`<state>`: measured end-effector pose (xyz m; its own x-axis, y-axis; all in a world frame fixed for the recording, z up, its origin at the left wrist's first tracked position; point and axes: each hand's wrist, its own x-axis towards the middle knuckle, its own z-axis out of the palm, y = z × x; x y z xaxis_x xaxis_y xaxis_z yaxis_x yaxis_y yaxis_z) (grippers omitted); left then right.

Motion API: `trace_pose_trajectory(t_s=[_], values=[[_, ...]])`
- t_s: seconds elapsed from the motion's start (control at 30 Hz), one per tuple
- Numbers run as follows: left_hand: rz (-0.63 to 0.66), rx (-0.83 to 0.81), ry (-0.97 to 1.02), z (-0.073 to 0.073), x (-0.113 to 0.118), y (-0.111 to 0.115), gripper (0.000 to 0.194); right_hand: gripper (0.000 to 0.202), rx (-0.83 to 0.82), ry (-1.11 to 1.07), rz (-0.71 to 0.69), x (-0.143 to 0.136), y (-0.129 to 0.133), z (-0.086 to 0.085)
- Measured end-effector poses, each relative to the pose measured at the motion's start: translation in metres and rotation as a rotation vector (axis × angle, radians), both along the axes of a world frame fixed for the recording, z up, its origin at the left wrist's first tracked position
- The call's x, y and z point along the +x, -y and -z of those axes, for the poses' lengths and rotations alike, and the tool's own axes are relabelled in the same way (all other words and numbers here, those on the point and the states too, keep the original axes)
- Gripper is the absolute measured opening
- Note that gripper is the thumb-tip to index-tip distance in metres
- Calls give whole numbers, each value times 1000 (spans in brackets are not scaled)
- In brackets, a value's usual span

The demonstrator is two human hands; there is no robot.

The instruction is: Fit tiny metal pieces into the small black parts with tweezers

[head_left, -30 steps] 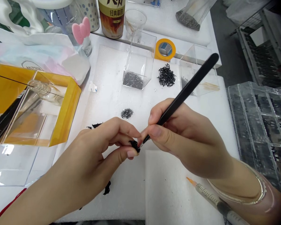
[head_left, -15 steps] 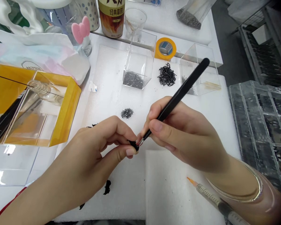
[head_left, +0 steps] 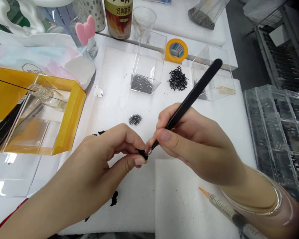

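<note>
Between thumb and fingers, my left hand (head_left: 114, 149) pinches a small black part (head_left: 142, 154); its exact kind is too small to make out. My right hand (head_left: 194, 142) grips black tweezers (head_left: 189, 99) like a pen, and their metal tip touches the end of the small black part. Beyond both hands lies a little heap of tiny shiny dark pieces (head_left: 135, 119) on the white foam sheet (head_left: 114, 106). Another black part (head_left: 114, 198) lies below my left hand. More black bits (head_left: 99, 132) show partly behind that hand.
A syringe (head_left: 224, 207) with an orange tip lies by my right wrist. Farther back are a clear box with dark grains (head_left: 142, 83), black bent pins (head_left: 178, 79), yellow tape (head_left: 176, 50) and a clear box with toothpicks (head_left: 225, 89). A yellow-edged acrylic box (head_left: 74, 116) stands left, a compartment case (head_left: 276, 132) right.
The upper end of the tweezers has tilted very slightly, and my right fingers have shifted a little. The small black part stays pinched in my left hand.
</note>
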<state>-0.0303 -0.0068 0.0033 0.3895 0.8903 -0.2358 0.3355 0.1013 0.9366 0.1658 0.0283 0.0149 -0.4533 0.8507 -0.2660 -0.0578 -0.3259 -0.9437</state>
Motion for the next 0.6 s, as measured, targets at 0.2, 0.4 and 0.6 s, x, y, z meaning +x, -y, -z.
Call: trace_pose_trajectory(t_s=[0.2, 0.4, 0.6], values=[[-134, 77, -12, -4, -7, -3, 12, 7, 196, 61, 147, -5, -4, 7], [-354, 164, -35, -4, -16, -8, 17, 10, 372, 343, 330, -12, -9, 21], [-384, 165, -66, -4, -14, -8, 19, 8, 326, 447, 268, -12, -11, 29]])
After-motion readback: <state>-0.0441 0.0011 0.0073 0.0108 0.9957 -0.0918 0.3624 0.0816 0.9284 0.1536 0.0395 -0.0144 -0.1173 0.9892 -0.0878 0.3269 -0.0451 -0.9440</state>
